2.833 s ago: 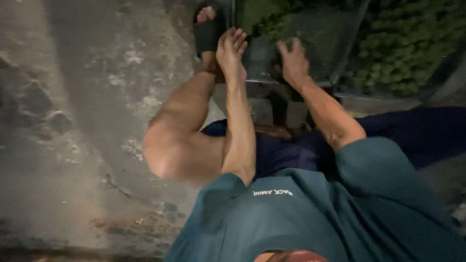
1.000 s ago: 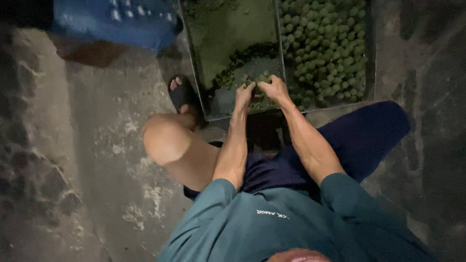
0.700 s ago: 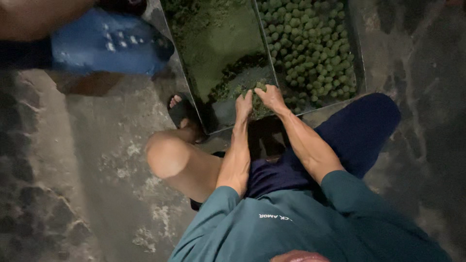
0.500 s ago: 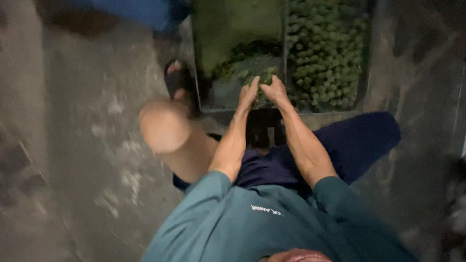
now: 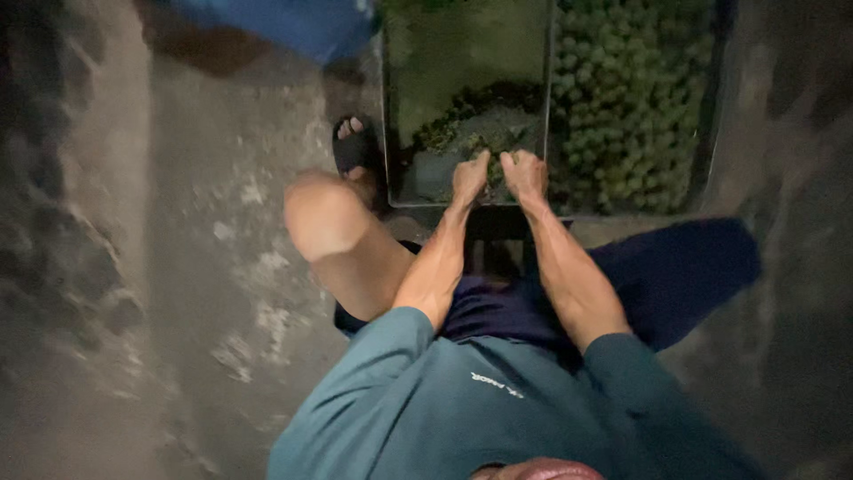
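Dim concrete floor (image 5: 178, 267). I see two trays (image 5: 391, 107), both cut off above. My left hand (image 5: 469, 178) and right hand (image 5: 524, 174) press into blurred green clumps (image 5: 471, 142); grip state unclear.

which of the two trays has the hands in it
The left tray, mostly bare with a small green heap by its near edge, where left hand and right hand rest. The right tray is packed with green balls.
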